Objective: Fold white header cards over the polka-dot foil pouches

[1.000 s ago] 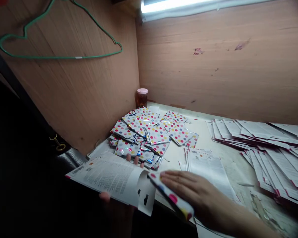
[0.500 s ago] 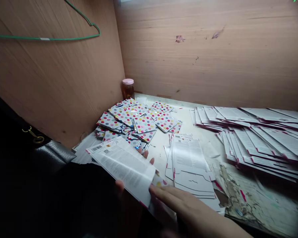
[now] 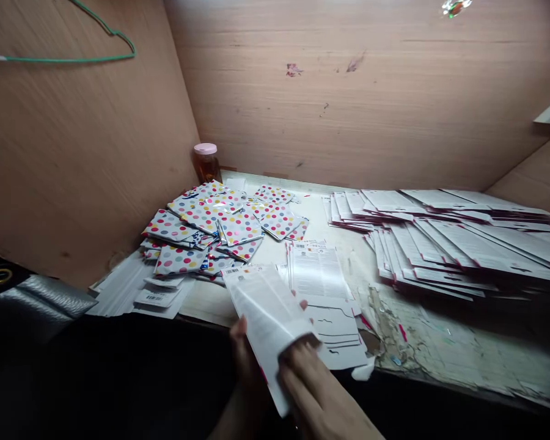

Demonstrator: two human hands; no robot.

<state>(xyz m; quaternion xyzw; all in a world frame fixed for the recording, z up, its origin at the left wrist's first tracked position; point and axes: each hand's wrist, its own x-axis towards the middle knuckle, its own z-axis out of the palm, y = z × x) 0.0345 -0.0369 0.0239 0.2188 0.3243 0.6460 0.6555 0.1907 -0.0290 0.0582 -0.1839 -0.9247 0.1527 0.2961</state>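
Note:
A flat white printed carton [image 3: 266,315], with a barcode at its far end, is held tilted over the table's front edge. My left hand [image 3: 244,357] grips it from beneath, thumb at the left side and fingertips showing past the right side. My right hand [image 3: 314,388] reaches into the carton's bulged near end; its fingertips are hidden inside, and I cannot tell if they hold anything. Just beyond lies a small stack of similar flat cartons [image 3: 321,278]. Polka-dot packets [image 3: 241,227] are heaped behind and to the left.
Overlapping rows of white cartons [image 3: 444,244] cover the table's right side. A jar with a pink lid [image 3: 206,160] stands in the back corner. Clear bags and labels [image 3: 158,296] lie at the front left. The table's front edge [image 3: 421,360] is worn. A green hanger [image 3: 73,60] hangs at left.
The polka-dot packet that showed at the carton's near end is out of sight. My right fingers have gone into that opening, and the carton is turned steeper. The view has shifted right.

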